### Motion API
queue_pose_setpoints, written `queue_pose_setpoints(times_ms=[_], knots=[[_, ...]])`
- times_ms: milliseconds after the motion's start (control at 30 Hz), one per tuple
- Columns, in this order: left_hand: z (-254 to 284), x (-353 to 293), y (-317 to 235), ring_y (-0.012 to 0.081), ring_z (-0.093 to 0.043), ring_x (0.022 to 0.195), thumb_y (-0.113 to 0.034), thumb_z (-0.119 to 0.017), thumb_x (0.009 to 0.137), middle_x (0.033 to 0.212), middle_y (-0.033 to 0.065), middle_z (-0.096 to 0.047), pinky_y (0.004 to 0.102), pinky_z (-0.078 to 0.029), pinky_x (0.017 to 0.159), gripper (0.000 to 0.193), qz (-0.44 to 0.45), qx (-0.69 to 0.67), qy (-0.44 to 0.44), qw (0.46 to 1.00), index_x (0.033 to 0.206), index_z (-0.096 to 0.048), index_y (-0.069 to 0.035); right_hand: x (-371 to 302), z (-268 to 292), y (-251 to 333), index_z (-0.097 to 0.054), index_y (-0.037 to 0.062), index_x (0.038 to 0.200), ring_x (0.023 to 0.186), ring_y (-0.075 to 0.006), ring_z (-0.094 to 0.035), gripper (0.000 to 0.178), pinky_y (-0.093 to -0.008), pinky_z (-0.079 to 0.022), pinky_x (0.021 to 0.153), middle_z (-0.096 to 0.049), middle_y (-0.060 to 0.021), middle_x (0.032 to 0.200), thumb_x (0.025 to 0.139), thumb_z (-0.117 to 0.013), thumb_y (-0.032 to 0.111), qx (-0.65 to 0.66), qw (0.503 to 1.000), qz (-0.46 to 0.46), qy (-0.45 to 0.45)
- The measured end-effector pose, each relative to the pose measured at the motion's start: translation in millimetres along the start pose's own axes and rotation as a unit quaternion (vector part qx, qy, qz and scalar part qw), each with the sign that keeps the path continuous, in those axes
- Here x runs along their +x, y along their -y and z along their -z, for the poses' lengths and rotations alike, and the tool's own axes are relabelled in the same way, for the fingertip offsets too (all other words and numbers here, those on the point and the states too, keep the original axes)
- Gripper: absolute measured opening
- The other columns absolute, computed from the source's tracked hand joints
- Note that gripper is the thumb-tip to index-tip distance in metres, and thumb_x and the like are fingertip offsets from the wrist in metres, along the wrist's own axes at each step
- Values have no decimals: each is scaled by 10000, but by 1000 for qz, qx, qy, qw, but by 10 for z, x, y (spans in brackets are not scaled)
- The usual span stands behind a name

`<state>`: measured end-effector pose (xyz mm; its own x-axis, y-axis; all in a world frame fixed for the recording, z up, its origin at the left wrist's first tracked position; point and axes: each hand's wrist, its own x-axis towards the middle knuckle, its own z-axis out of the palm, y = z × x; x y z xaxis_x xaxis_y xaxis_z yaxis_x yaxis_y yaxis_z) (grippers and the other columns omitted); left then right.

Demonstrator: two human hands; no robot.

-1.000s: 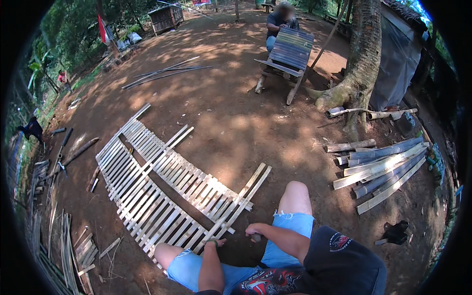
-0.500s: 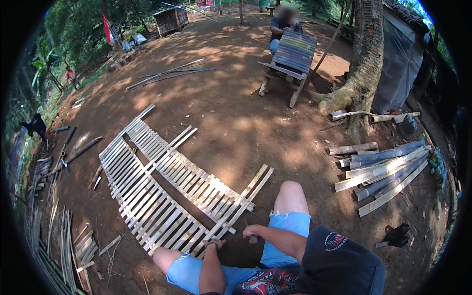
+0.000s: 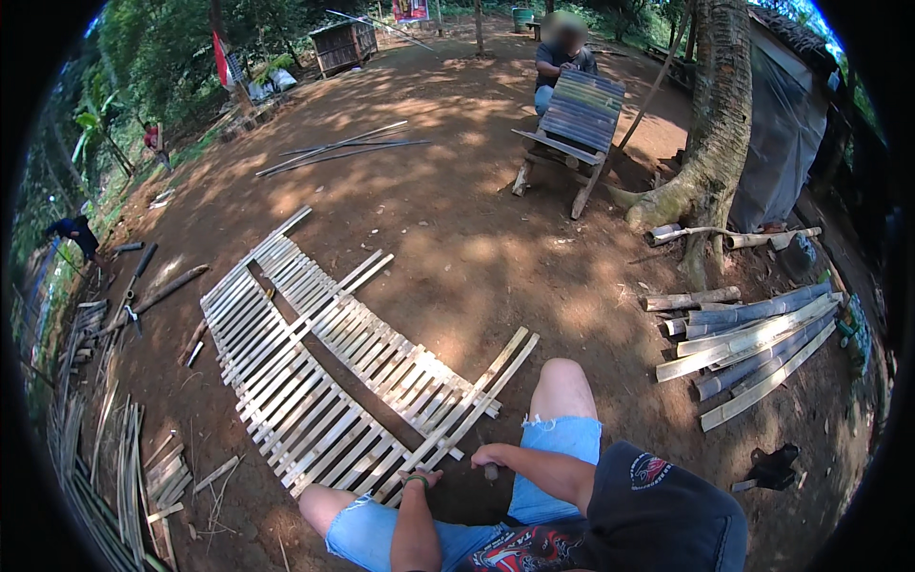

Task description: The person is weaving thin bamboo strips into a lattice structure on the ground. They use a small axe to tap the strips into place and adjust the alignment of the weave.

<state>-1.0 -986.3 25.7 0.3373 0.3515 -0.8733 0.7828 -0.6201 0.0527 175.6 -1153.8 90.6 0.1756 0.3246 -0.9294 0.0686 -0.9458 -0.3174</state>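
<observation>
A ladder-like panel of pale bamboo slats [image 3: 319,405] lies on the ground before me, its near end between my knees. My left hand [image 3: 420,476], with a band at the wrist, is closed at the slat ends of the near corner. Just to its right, my right hand [image 3: 484,457] is closed in a fist beside the panel's corner. A small greyish rounded thing [image 3: 491,472] shows under that fist; its kind is too small to make out. Two long bamboo rails [image 3: 496,386] run across the panel's near end and stick out past it.
Split bamboo pieces [image 3: 753,348] are stacked at the right, near a tree trunk [image 3: 715,133]. Loose bamboo strips [image 3: 119,467] lie at the left. Farther off, a person [image 3: 562,62] works behind a slatted bamboo chair [image 3: 579,114]. Dark cloth [image 3: 772,467] lies at the right.
The whole view has shifted slightly, moving the scene right and down. My right hand has dropped a little beside the panel corner; my left stays at the slat ends.
</observation>
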Motion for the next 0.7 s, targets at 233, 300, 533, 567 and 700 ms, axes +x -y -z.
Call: queue_pose_setpoints(times_ms=[233, 300, 533, 567, 700], knots=[[-41, 38, 82, 448, 8, 1590, -829, -525, 850, 1718, 216, -118, 543, -92, 1288, 1055, 97, -96, 35, 990, 1619, -349, -129, -118, -24, 150, -750, 66, 1066, 821, -284, -670, 272, -501, -526, 702, -708, -128, 993, 899, -702, 276, -7, 1000, 0, 2], [-34, -18, -30, 443, 16, 1591, -828, -529, 851, 1720, 193, -143, 549, -106, 1285, 1051, 113, -109, 21, 987, 1616, -357, -128, -101, 39, 96, -703, 51, 1211, 899, -284, -651, 416, -502, -518, 749, -691, -142, 1113, 892, -720, 317, 1, 1000, -6, 25], [71, 20, 143, 349, -197, 1567, -828, -457, 881, 1606, 135, -416, 683, -5, 1224, 837, 45, -9, 61, 997, 1433, -595, -214, -218, 10, 203, -668, 53, 1252, 934, -296, -622, 478, -494, -507, 741, -649, -162, 1100, 877, -750, 338, 8, 999, -31, 36], [44, 32, 237, 354, -185, 1569, -825, -471, 875, 1614, 142, -381, 680, -21, 1224, 843, 51, -11, 66, 996, 1449, -570, -215, -241, -36, 251, -669, 55, 1252, 932, -301, -622, 483, -498, -505, 738, -646, -162, 1108, 872, -755, 340, 11, 999, -23, 39], [40, 46, -15, 374, -135, 1578, -816, -527, 852, 1647, 170, -242, 670, -85, 1227, 892, 82, -58, 57, 993, 1512, -469, -219, -165, 9, 85, -670, 59, 1257, 945, -316, -621, 497, -512, -500, 743, -641, -160, 1144, 861, -768, 342, 28, 999, -35, 27]])
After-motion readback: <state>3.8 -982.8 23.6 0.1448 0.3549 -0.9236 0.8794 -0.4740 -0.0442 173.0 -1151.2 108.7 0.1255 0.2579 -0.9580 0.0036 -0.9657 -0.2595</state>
